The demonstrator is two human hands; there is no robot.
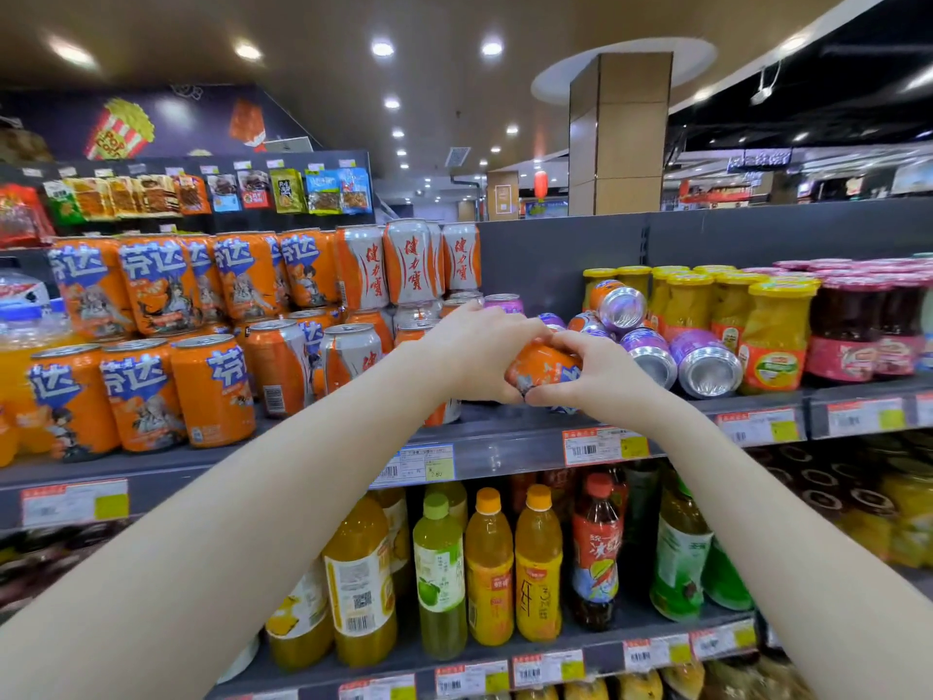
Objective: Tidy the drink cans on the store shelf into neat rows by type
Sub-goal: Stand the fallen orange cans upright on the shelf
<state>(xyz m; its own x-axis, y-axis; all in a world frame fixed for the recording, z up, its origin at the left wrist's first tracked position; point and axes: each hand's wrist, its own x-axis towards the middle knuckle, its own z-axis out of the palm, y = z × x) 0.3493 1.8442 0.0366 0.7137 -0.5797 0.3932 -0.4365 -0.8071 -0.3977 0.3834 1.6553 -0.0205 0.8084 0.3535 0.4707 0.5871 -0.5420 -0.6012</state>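
Observation:
An orange drink can (542, 368) is held tilted above the middle of the grey shelf (323, 447), gripped by both hands. My left hand (477, 353) wraps its left side and my right hand (601, 373) holds its right side. Orange cans with blue lettering (146, 391) stand in stacked rows at the left. White-and-orange cans (409, 260) stand stacked behind my left hand. Purple cans (707, 363) and one orange can (616, 300) lie tumbled on their sides to the right of my hands.
Jars of yellow fruit (775, 336) and dark red jars (843, 328) stand at the right of the same shelf. Bottled juices and teas (487, 568) fill the shelf below. Snack packets (202, 194) hang above. Price tags (603, 444) line the shelf edge.

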